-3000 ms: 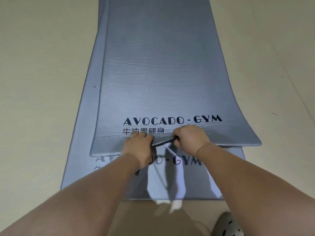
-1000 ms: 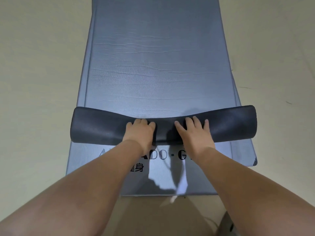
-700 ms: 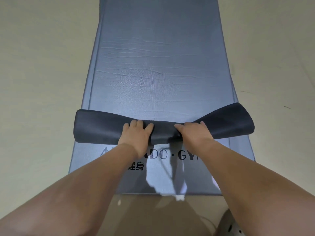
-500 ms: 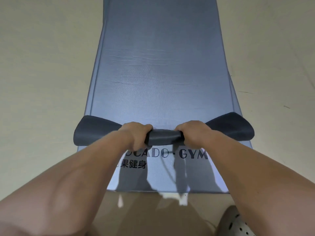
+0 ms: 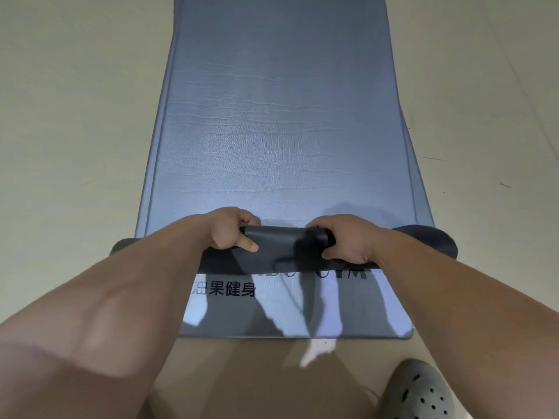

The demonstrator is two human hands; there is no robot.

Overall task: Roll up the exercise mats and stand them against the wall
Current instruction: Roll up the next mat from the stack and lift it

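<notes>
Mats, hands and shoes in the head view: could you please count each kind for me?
Mats: 2, the upper mat, partly rolled, and the lower mat flat beneath it.
Hands: 2, the left hand and the right hand, both gripping the upper mat's rolled end.
Shoes: 1, a grey shoe.
Total: 5

The top mat (image 5: 272,131), flat before, now has its near end in a tight dark roll (image 5: 284,241); your left hand (image 5: 230,229) and right hand (image 5: 346,240) grip it, and it overlaps the lettering (image 5: 341,273) of the lower mat (image 5: 272,319).
</notes>
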